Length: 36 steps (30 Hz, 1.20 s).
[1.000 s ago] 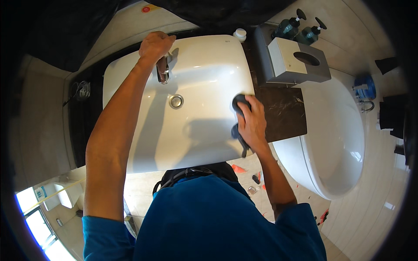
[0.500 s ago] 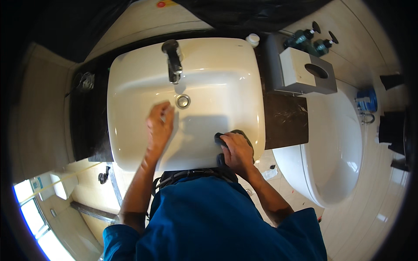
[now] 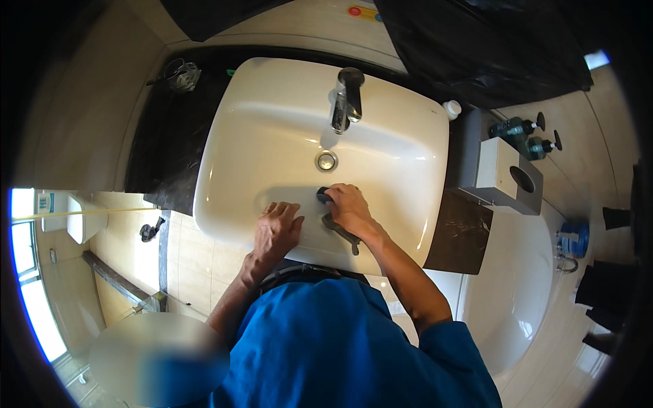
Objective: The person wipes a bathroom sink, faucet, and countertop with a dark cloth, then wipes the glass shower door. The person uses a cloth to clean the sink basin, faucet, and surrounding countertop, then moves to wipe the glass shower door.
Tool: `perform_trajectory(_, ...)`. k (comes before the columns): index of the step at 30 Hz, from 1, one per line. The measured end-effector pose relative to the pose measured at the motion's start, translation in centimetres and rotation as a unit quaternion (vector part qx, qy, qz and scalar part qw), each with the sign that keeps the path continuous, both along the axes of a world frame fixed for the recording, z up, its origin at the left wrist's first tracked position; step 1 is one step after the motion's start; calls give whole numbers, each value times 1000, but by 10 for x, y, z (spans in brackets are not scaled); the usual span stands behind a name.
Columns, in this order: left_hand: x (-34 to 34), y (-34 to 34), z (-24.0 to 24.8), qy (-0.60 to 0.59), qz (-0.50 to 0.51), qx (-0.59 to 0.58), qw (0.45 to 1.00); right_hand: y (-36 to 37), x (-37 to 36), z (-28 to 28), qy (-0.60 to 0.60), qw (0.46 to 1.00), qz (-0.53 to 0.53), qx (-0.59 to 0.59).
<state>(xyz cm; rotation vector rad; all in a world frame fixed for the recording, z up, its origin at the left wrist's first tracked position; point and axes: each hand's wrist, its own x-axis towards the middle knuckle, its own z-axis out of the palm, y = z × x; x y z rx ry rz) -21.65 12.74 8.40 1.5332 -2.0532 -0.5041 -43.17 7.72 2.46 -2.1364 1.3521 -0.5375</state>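
Over the near part of the white washbasin (image 3: pixel 265 88), my right hand (image 3: pixel 349 209) is closed around a dark, limp, cloth-like thing (image 3: pixel 342 233). A black end of it sticks out by the fingertips, and a narrow piece hangs below the palm; its exact kind does not show. My left hand (image 3: pixel 277 230) is just to the left, fingers loosely stretched and nothing in them, apart from the dark thing. Beyond both hands are the round metal drain (image 3: pixel 326 161) and the chrome tap (image 3: pixel 348 96). No water is seen running from the tap.
A dark stone counter (image 3: pixel 462 234) surrounds the basin. On its right stands a grey-and-white tissue box (image 3: pixel 507 173), with pump bottles (image 3: pixel 517 128) and a small white jar (image 3: pixel 451 109) behind. A coiled cable (image 3: pixel 183 76) lies at the far left. A white bathtub (image 3: pixel 507 299) is at the right.
My right hand has moved left and away from me with the dark thing, toward the basin's middle. My left hand has drawn back toward me and its fingers have spread. The view has turned.
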Motion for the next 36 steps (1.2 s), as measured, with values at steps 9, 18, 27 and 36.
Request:
perform_trajectory(9,68,-22,2,-46,111,-34,992,-3,-9,-15,57,992,-71,-86)
perform_trajectory(18,100,-93,11,-105,47,-102,988,-26,35,-19,-27,993,-9,-111)
perform_trajectory(27,124,-127,9,-147,-95,-124,977,-24,30,-24,50,985,-101,-127)
perform_trajectory(36,144,-145,8,-78,-199,-92,972,-59,56,-31,10,985,-102,-139)
